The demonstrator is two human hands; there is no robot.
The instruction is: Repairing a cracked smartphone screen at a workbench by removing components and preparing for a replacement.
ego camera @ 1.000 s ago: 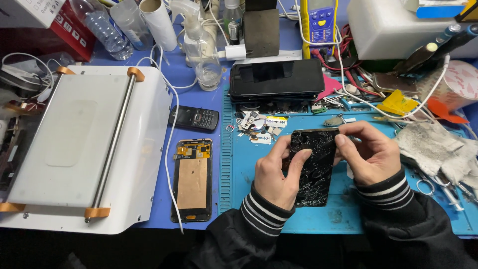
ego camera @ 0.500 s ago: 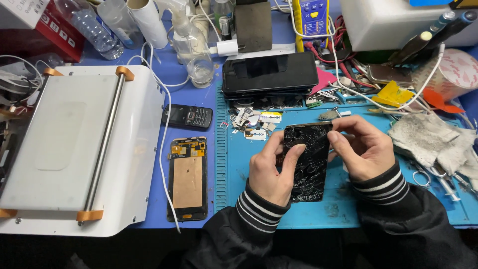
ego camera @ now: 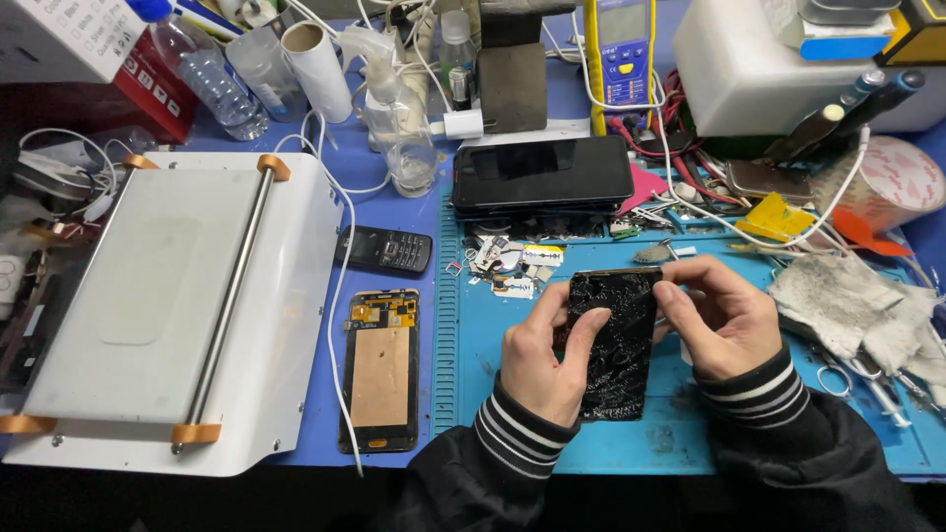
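The cracked black phone screen (ego camera: 616, 340) is held just above the blue work mat (ego camera: 552, 443), right of the bench's middle, its glass webbed with fractures. The left hand (ego camera: 547, 360) is closed around its left edge, thumb laid across the glass and the other fingers curled behind, out of sight. The right hand (ego camera: 719, 320) is pinched at the upper right corner with fingertips bent in; whether it holds a small tool there is too small to make out. The screen's lower end meets the striped cuffs, and its underside is hidden.

Just above the hands lies a scatter of small parts and blades (ego camera: 507, 266), too fine to tell apart. Beyond them a dark phone lies on a black block (ego camera: 542, 177). To the left, off the mat on the blue table, lies an opened phone body (ego camera: 380, 369) with copper foil and a yellow board showing, and above it a small keypad phone (ego camera: 384, 249). A white cable (ego camera: 340, 296) trails down between these and the white flat-bed machine (ego camera: 168, 305), whose lower edge is near the bottom of the view. To the right lie grey dirty rags (ego camera: 852, 305), with scissors (ego camera: 847, 369) partly under them. The back of the bench is crowded with bottles, a yellow meter (ego camera: 621, 54) and a white box cut off at the top
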